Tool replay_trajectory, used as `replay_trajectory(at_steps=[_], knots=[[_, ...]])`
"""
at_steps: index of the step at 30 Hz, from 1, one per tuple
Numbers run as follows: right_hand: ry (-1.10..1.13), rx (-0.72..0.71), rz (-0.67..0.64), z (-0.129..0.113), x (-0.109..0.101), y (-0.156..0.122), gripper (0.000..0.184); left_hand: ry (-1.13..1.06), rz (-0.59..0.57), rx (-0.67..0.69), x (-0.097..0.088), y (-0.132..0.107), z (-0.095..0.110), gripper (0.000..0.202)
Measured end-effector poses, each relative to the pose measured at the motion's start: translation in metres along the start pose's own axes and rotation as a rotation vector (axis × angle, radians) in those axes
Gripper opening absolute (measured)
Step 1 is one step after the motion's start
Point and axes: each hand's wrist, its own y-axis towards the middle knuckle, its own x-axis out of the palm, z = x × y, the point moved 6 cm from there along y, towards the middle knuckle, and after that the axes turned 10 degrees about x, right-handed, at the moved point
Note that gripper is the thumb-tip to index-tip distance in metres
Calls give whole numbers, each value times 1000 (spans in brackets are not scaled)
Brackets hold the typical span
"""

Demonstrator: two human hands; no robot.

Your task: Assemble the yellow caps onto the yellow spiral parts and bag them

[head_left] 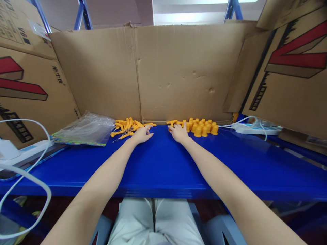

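Observation:
At the back of the blue table, my left hand (142, 134) lies at the right side of a loose pile of orange-yellow corkscrews (125, 125) with metal spirals. Its thumb is apart from its fingers, and an orange-yellow handle end (153, 124) shows just behind the fingertips. My right hand (179, 132) has its fingers spread beside orange-yellow T-shaped handles (172, 122). Whether its fingertips touch them, I cannot tell. Right of that hand stands a cluster of several orange-yellow bell-shaped caps (205, 130), wide end down.
Cardboard panels (178, 75) wall the blue table (158, 163) at the back and sides. Clear plastic bags (85, 127) lie at the left. A power strip (255, 129) with a white cable sits at the right, and another white cable (44, 187) loops at the left.

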Motion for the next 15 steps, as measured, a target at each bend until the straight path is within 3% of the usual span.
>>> replay_trajectory(at_steps=[4, 8, 15], knots=[[79, -8, 60, 5, -9, 0, 42, -8, -5, -5, 0, 1, 0, 47], [132, 186, 177, 35, -24, 2, 45, -1, -3, -10, -1, 1, 0, 46], [65, 299, 21, 71, -14, 3, 42, 11, -19, -8, -1, 2, 0, 38]])
